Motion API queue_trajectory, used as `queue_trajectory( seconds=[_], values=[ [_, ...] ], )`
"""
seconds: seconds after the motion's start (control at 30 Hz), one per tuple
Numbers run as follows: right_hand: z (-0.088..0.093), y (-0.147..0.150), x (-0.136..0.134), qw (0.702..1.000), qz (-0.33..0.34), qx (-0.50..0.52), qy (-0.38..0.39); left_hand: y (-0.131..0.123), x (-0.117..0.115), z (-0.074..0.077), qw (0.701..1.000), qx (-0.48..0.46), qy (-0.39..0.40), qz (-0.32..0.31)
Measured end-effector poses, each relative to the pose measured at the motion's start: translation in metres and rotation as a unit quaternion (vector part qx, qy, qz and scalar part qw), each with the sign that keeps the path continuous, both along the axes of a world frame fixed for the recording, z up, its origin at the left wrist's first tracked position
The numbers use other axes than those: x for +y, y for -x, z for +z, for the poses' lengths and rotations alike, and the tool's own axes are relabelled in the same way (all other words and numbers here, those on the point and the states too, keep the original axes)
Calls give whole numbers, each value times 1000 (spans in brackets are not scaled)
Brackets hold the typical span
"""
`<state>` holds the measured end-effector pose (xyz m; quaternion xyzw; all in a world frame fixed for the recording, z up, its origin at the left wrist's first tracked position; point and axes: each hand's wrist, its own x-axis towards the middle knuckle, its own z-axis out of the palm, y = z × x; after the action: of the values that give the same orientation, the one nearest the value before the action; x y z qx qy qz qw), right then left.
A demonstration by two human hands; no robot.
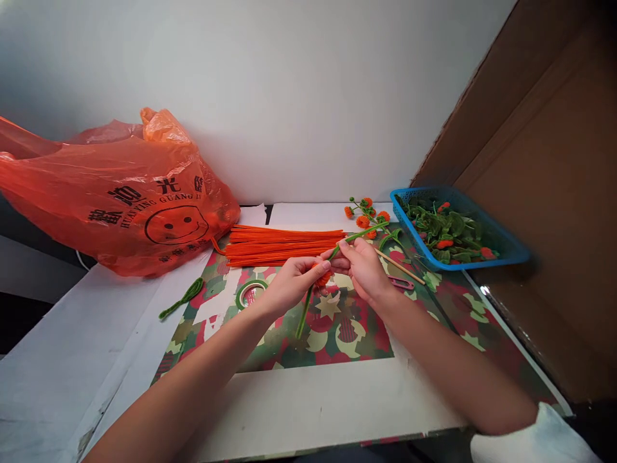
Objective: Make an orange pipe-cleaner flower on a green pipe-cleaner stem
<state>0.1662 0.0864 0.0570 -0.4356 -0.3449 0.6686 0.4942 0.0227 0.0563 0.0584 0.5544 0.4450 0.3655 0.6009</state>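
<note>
My left hand (299,278) is closed on a small orange pipe-cleaner flower (324,278), mostly hidden by the fingers. Green pipe cleaners (303,318) hang below that hand, their ends pointing toward me. My right hand (362,265) pinches a green pipe cleaner (369,230) that slants up to the right past the fingertips. Both hands meet above the patterned table cover, fingertips close together. Just behind them lies a bundle of straight orange pipe cleaners (279,245). A roll of green tape (245,292) rests left of my left hand.
Finished orange flowers on green stems (364,218) lie at the back. A blue basket (463,265) of leaves stands right, by a cardboard sheet (535,193). Also around are a thin wooden stick (402,269), pink cutter (401,283), folded green pipe cleaners (182,298) and an orange plastic bag (120,199).
</note>
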Motion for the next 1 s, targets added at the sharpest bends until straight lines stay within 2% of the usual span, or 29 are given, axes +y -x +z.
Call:
queue_trajectory(
  seconds=[0.2,0.6,0.8,1.0],
  values=[
    [5,-3,1,999,-10,9,42,-2,-1,-3,1000,6,-1,-1],
    [14,-5,0,999,-12,46,15,-5,-3,-1,1000,-10,-19,4],
    [14,-4,-2,997,-20,64,-25,-8,-6,3,999,-13,-26,33],
    [9,-7,0,993,-23,46,-105,-8,-10,6,998,-36,-25,47]
  ],
)
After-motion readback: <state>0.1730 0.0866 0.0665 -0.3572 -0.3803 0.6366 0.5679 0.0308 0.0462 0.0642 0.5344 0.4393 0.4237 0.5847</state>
